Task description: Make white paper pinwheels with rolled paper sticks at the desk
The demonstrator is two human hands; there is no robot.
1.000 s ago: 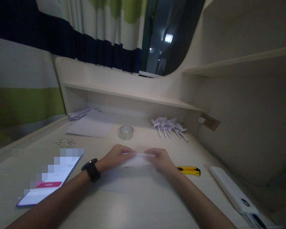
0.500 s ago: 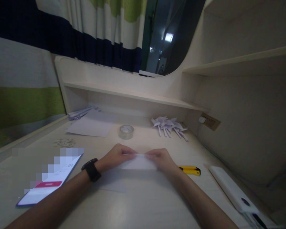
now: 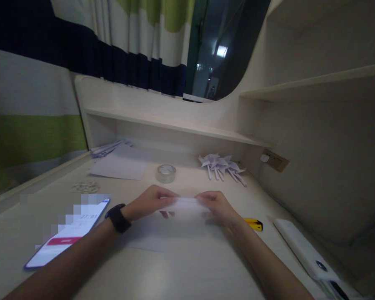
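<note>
Both hands, the left hand (image 3: pixel 148 201) and right hand (image 3: pixel 218 205), pinch a thin white paper strip (image 3: pixel 184 203) by its ends, fingers closed on it, just above the pale tabletop (image 3: pixel 187 266). Beyond sit a clear tape roll (image 3: pixel 166 173) and folded paper pinwheels (image 3: pixel 221 165) (crisp, pointed); a yellow cutter (image 3: pixel 253 225) lies right, a phone (image 3: pixel 69 233) left.

head-worn view, facing forward-down, close over desk (image 3: pixel 187 266)

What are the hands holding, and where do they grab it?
A small folded white paper piece: left hand pinches its left end, right hand its right end.
</note>
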